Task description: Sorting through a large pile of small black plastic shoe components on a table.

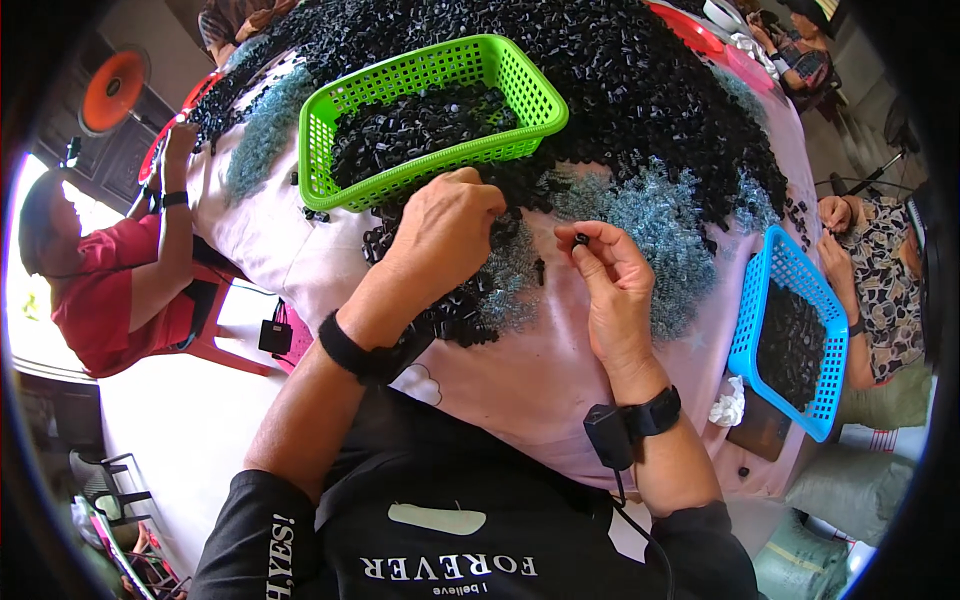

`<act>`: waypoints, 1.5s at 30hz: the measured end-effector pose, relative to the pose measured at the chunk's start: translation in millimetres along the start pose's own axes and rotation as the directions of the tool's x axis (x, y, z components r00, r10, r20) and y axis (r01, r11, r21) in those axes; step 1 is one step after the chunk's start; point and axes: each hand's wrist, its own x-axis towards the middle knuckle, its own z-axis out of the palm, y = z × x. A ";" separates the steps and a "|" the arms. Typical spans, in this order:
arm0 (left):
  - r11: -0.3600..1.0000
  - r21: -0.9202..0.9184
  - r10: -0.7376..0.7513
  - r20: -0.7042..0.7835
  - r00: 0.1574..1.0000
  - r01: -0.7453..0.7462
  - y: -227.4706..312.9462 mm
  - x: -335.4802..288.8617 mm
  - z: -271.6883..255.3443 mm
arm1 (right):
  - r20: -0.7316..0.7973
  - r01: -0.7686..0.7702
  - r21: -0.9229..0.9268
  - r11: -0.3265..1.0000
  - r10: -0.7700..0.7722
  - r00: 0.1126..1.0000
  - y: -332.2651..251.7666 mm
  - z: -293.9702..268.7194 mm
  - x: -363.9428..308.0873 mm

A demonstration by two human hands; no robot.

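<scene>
My right hand [617, 285] pinches a small black plastic piece [580, 240] between thumb and fingertips, above the pink table cover. My left hand [445, 232] is bent over the near edge of the black pile, its fingers closed and pointing down; what they hold, if anything, is hidden. Just under and beside it lie loose black plastic pieces [470, 322] and a small heap of fine bluish-silver coils [512, 275]. A larger heap of these coils [668, 250] spreads behind my right hand. Beyond my left hand stands a green basket [430, 165] holding many black pieces.
A big mound of black pieces [640, 90] covers the table's far part. At the right edge stands a blue basket [742, 345] of black pieces, beside a crumpled white tissue [728, 402]. Other people sit around the table, one in a red shirt [120, 280] at left.
</scene>
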 end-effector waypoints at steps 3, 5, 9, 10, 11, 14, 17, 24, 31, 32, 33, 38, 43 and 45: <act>0.999 0.003 0.044 0.057 0.997 -0.045 7.3 6.2 8.5 | 0.010 -0.094 0.072 0.993 0.093 0.996 -3.2 0.6 0.2; 0.996 0.049 0.072 0.066 0.995 -0.076 0.7 9.9 20.2 | 0.034 -0.097 0.039 0.995 0.095 0.995 -1.9 1.8 3.3; 0.995 0.056 0.075 0.140 0.987 -0.083 1.2 11.0 21.1 | 0.041 -0.101 0.010 0.995 0.100 0.994 -0.5 2.9 2.5; 0.995 0.052 0.077 0.142 0.987 -0.085 1.3 10.2 21.3 | 0.051 -0.105 0.022 0.994 0.104 0.993 0.3 2.7 2.5; 0.996 0.038 0.075 0.121 0.990 -0.080 0.8 9.0 21.3 | 0.063 -0.109 0.034 0.993 0.107 0.992 0.9 2.2 2.3; 0.997 0.043 0.062 0.114 0.992 -0.067 -0.7 6.3 11.9 | 0.065 -0.154 0.075 0.985 0.149 0.987 1.5 3.1 1.8; 0.997 0.057 0.037 0.148 0.988 -0.046 -6.2 3.0 1.6 | 0.101 -0.231 0.178 0.956 0.216 0.971 8.3 -0.7 1.9; 0.999 0.046 0.013 0.120 0.993 -0.019 -12.5 -6.1 -8.4 | 0.101 -0.244 0.209 0.947 0.227 0.969 10.8 0.4 1.3; 0.998 0.055 0.015 0.140 0.990 -0.023 -6.4 -2.8 -6.4 | 0.123 -0.216 0.209 0.954 0.194 0.973 10.2 0.0 1.1; 0.998 0.056 0.015 0.140 0.990 -0.023 -6.0 -2.5 -4.5 | 0.124 -0.215 0.202 0.956 0.193 0.973 10.2 0.1 1.1; 0.997 0.067 0.030 0.152 0.988 -0.041 -6.0 -2.1 -2.3 | 0.124 -0.216 0.202 0.955 0.194 0.973 9.8 0.3 1.1; 0.997 0.074 0.012 0.194 0.981 -0.026 -6.9 -3.4 -9.3 | 0.152 -0.272 0.304 0.913 0.236 0.960 4.6 0.7 0.9; 0.998 0.010 -0.057 0.192 0.980 0.056 -8.2 -6.1 -19.2 | 0.169 -0.265 0.309 0.913 0.222 0.960 7.7 -2.6 1.2; 1.000 0.012 -0.027 0.185 0.982 0.025 -8.3 -8.6 -18.8 | 0.158 -0.263 0.314 0.912 0.223 0.962 8.6 -3.0 1.4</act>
